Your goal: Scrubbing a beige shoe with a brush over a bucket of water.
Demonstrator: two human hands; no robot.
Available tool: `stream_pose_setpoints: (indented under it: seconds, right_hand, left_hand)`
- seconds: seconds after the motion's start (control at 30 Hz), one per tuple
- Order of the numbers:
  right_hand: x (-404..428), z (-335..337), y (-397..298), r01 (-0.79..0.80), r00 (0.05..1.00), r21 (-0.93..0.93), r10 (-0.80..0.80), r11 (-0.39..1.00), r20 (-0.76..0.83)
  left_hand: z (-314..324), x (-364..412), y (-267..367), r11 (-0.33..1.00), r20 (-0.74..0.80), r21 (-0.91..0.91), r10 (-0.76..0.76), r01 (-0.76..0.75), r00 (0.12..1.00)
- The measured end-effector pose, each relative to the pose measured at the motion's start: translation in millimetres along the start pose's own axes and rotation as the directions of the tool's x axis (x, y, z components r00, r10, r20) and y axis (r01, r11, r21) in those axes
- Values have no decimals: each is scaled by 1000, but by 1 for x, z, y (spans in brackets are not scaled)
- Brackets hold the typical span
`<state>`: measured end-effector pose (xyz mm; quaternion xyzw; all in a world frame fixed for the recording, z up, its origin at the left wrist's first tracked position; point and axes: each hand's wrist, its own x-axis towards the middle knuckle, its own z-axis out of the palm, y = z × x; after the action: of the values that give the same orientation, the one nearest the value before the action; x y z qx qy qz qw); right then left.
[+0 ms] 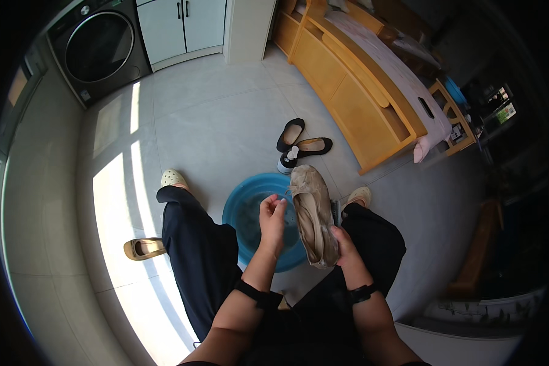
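In my right hand (344, 245) is a beige ballet flat (312, 208) with a small bow at its toe. My grip is on its side close to the heel, and the shoe's opening faces up towards me. Wet-looking patches and some foam show on its surface. My left hand (272, 220) is over a blue plastic basin (238, 194), fingers curled in towards the thumb, with nothing visible in them. Cloudy water (251, 219) with a few suds lies in the basin. Part of a grey object (336, 211) shows behind the shoe; I cannot tell what it is.
A dark pump bottle (286, 163) stands beyond the basin, beside a pair of black flats (314, 146). A tan flat (142, 249) lies left of my leg. Further off are a wooden bench-like piece of furniture (347, 91), a washing machine (99, 48) and a white cabinet (174, 36).
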<state>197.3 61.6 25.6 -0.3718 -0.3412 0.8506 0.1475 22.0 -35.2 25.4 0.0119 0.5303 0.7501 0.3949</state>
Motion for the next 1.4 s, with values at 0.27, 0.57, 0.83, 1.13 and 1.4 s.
stream_pose_setpoints:
  seconds: [0.27,0.57,0.83,1.13,1.4]
  right_hand:
    - [4,-3,6,-88,982,75,74,993,172]
    - [-6,23,-7,-13,992,-372,-35,928,-123]
    - [-16,45,-14,325,933,-537,-356,779,48]
    - [-6,58,-11,308,942,-437,-336,845,14]
    - [-4,55,-3,378,903,-570,-426,730,54]
  left_hand:
    - [12,-16,-8,724,488,-472,-261,503,833]
    - [4,-15,10,665,446,-601,-182,444,876]
    - [9,-14,7,803,302,-563,-20,196,953]
    - [-6,-14,3,754,578,-500,-75,426,812]
    - [9,-28,10,885,374,-371,-136,282,918]
